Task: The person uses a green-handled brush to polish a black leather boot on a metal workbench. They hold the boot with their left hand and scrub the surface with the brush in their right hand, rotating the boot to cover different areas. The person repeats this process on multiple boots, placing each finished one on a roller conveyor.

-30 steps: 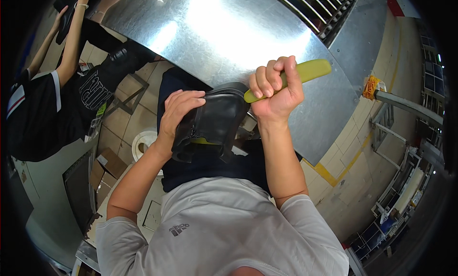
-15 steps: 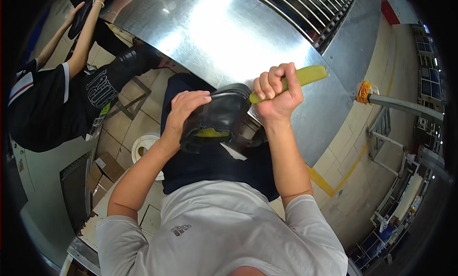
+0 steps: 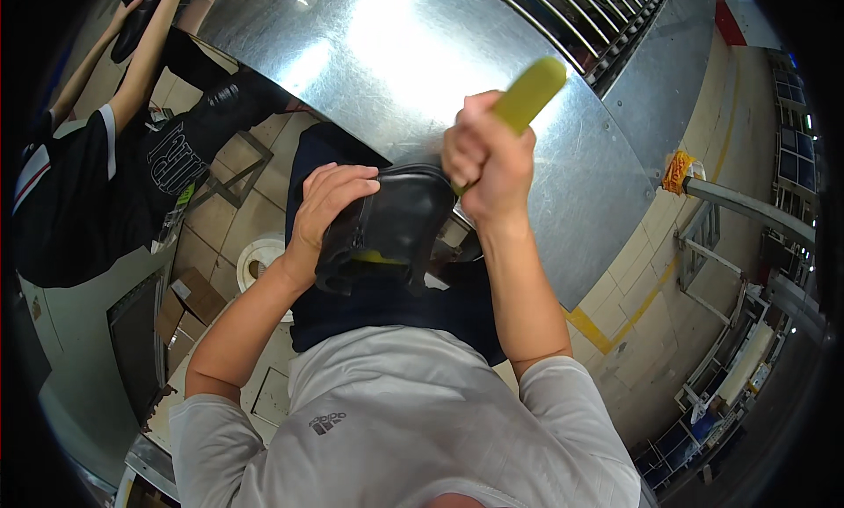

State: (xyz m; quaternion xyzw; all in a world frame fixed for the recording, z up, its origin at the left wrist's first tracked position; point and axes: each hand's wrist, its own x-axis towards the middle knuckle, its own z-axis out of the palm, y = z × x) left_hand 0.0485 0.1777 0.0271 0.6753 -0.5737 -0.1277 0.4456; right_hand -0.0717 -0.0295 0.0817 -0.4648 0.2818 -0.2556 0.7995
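On my lap, at the table's near edge, sits a black leather boot [image 3: 404, 214] with its opening toward me. A strip of yellow-green shows inside that opening. My left hand [image 3: 338, 200] grips the boot's left side, fingers bent over the upper. In my right hand [image 3: 492, 152], closed in a fist, is a yellow-green flat bar with a rounded end [image 3: 534, 90]. The bar points up and away to the right, and its lower end comes close to the boot's right side; whether they touch cannot be made out. Motion blurs the right fingers.
A shiny metal table [image 3: 369, 77] lies ahead, with a rack of metal rods [image 3: 585, 16] at its far side. Another person [image 3: 79, 174] in black sits at left, holding a black shoe [image 3: 136, 25]. Cardboard boxes [image 3: 198, 297] and a white roll [image 3: 255, 260] are at lower left.
My right hand has moved slightly left, and the bar has swung from nearly level to steeply upward. The boot has turned a little in my left hand.
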